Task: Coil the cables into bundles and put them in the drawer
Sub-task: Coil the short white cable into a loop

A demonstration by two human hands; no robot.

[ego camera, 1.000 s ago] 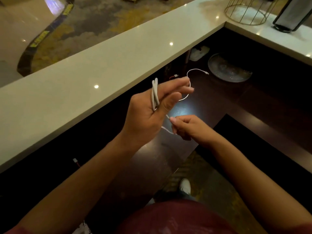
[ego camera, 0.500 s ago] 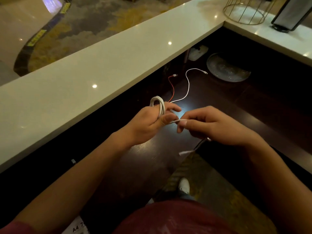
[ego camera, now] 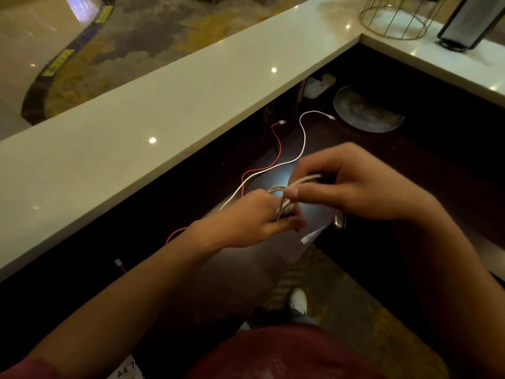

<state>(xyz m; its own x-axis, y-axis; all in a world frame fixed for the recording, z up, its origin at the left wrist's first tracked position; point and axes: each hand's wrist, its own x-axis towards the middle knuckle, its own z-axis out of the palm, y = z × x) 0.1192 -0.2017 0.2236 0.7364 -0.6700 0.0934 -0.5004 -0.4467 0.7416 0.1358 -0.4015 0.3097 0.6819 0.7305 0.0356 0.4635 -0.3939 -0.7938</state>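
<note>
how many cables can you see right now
3: a white cable bundle gripped by both hands, a loose white cable on the dark desk, a red cable beside it. Others may be hidden.

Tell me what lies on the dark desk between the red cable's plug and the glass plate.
In the head view, the white cable's free end curves through that stretch, its plug near the glass plate. The red cable lies left of it on the desk.
</note>
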